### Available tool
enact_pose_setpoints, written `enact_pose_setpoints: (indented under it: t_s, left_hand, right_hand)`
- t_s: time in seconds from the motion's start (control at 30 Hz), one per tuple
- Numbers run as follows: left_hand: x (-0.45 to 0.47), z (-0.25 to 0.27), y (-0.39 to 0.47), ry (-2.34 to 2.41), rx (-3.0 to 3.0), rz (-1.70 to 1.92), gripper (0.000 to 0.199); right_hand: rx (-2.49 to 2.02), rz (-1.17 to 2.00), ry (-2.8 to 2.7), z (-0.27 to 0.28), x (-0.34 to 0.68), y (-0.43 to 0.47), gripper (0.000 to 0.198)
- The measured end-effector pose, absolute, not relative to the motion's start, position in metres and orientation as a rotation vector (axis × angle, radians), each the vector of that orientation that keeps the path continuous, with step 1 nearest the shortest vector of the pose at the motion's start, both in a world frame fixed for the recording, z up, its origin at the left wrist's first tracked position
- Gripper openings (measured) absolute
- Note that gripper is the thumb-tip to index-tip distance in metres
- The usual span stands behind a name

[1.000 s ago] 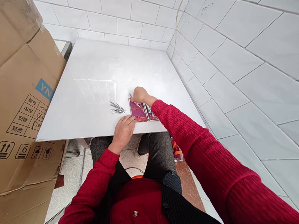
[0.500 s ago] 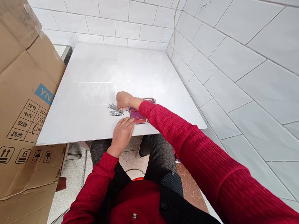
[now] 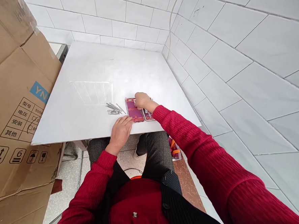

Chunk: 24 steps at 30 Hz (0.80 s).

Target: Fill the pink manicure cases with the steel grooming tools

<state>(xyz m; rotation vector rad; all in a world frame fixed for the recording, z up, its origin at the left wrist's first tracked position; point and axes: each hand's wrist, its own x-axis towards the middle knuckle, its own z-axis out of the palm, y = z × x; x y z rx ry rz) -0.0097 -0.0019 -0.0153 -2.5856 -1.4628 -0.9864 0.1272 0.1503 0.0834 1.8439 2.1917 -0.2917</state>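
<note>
An open manicure case [image 3: 135, 118] lies on the white table near its front edge. Its left half has a purple lining with red straps; scissors [image 3: 148, 117] and other metal tools sit in the right half. My left hand [image 3: 120, 130] holds the case's lower left corner, fingers together. My right hand [image 3: 142, 100] is over the upper middle of the case, fingers bent downward and closed; whatever is in them is hidden. Just left of the case lies a small pile of thin metal manicure tools [image 3: 113, 108], with nail clippers among them.
A tall cardboard box [image 3: 17, 110] stands against the table's left side. White tiled walls [image 3: 237, 59] close in the back and right. A cable [image 3: 171, 26] hangs in the corner. Below the table's right front, a clear bag with orange items [image 3: 175, 151] rests on a brown bench [image 3: 187, 180].
My right hand has moved right, from the pile of metal tools to above the case. My left hand stays at the case's corner. The view has shifted slightly.
</note>
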Motion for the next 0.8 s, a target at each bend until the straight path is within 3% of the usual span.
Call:
enact_pose_setpoints:
  t_s: [0.17, 0.4, 0.63, 0.8]
  left_hand:
    - [-0.010, -0.016, -0.002, -1.455, -2.575, -0.985, 0.031]
    - [-0.010, -0.017, -0.001, -1.449, -2.562, -0.990, 0.031]
    - [-0.009, -0.017, -0.001, -1.452, -2.565, -0.990, 0.031]
    - [-0.009, -0.017, -0.002, -1.457, -2.565, -0.993, 0.030]
  right_hand:
    - [1.946, -0.599, 2.203, 0.077, 0.132, 0.155, 0.007]
    - [2.058, -0.780, 2.197, 0.073, 0.136, 0.157, 0.018]
    - [2.084, -0.814, 2.260, 0.071, 0.130, 0.163, 0.020]
    - [1.994, -0.658, 2.352, 0.068, 0.125, 0.170, 0.022]
